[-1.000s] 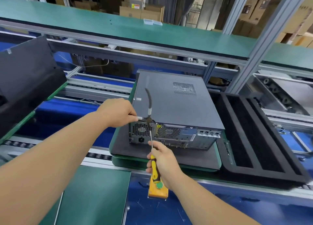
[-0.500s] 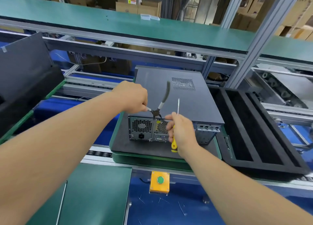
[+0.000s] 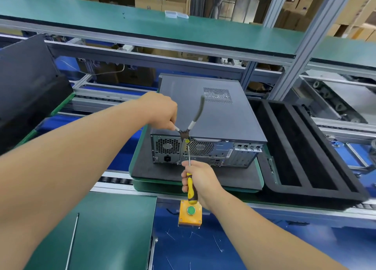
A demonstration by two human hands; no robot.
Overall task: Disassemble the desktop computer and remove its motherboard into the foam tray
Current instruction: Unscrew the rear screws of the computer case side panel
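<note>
A grey desktop computer (image 3: 205,115) lies flat on a black foam pad (image 3: 158,172), its rear panel with fans and ports facing me. My left hand (image 3: 160,111) grips one handle of a pair of pliers (image 3: 195,117); the handles are spread and the jaws rest at the top edge of the rear panel. My right hand (image 3: 198,179) holds a yellow-and-black screwdriver (image 3: 190,174), its tip pointing up at the rear panel just below the plier jaws. A black foam tray (image 3: 305,157) with long compartments sits right of the computer.
A yellow box with a green button (image 3: 190,212) is fixed to the bench front below my right hand. A green mat (image 3: 101,229) lies at lower left. A dark panel (image 3: 26,86) leans at far left. A green shelf (image 3: 142,25) runs overhead, with conveyor rails behind.
My right hand has dropped back toward me and turned the screwdriver so its tip meets the rear panel under the plier jaws; half a second ago it was raised beside the pliers.
</note>
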